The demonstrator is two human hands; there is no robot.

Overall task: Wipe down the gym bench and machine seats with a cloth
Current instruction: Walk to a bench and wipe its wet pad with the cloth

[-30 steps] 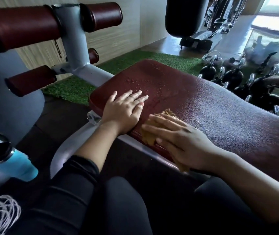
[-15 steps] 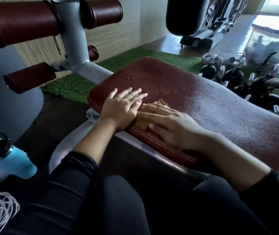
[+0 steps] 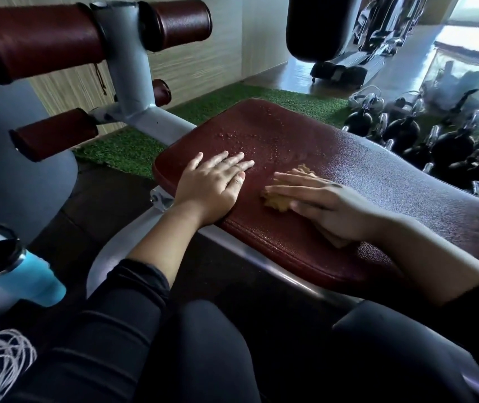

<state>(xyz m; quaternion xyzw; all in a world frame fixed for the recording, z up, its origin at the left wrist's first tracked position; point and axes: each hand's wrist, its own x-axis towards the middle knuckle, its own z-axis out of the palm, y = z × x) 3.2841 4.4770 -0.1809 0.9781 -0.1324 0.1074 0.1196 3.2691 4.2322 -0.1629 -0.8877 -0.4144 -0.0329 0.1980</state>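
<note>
Wiping looks barely begun: right hand (image 3: 328, 205), fingers flat, presses the cloth (image 3: 276, 200) on the bench pad (image 3: 349, 170); left hand (image 3: 212, 187) spread flat, droplets (image 3: 250, 141) remaining.

One head-worn wide-angle view looks forward and steeply down from close above the maroon bench pad (image 3: 334, 181), with the wearer's dark-clad legs (image 3: 203, 353) along the bottom edge.

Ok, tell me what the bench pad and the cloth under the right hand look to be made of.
Bench pad: likely vinyl or faux leather; maroon, pebbled grain, glossy, droplets beading on top. Cloth: seemingly soft absorbent fabric, mustard-yellow, crumpled; exact weave unclear.
</note>
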